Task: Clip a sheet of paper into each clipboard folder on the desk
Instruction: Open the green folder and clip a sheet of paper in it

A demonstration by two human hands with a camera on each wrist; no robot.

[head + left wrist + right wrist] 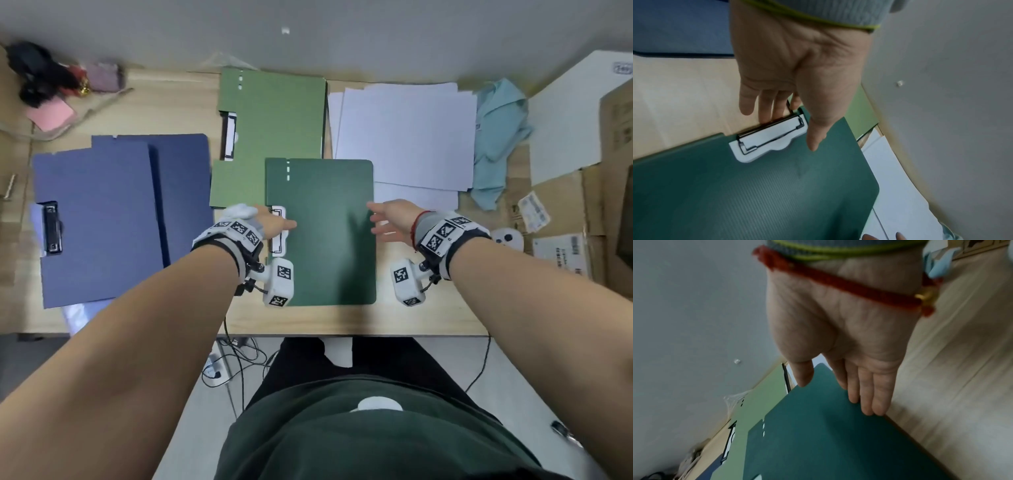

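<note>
A closed dark green clipboard folder (325, 236) (756, 194) (828, 443) lies at the middle of the desk, its white clip (278, 247) (768, 141) on its left edge. My left hand (275, 224) (789, 128) reaches that edge: straight fingers (764, 113) touch the clip's black wire bar, and the thumb hovers over the cover. My right hand (380, 221) (833, 394) lies along the folder's right edge with fingers straight and the thumb above the cover. A spread stack of white paper (407, 133) lies at the back right.
Light green folders (274, 113) lie behind the dark one, and blue folders (102, 219) with a black clip (53, 228) lie on the left. A light blue cloth (500, 137) and cardboard boxes (565, 212) stand on the right. A pink pad (51, 114) lies far left.
</note>
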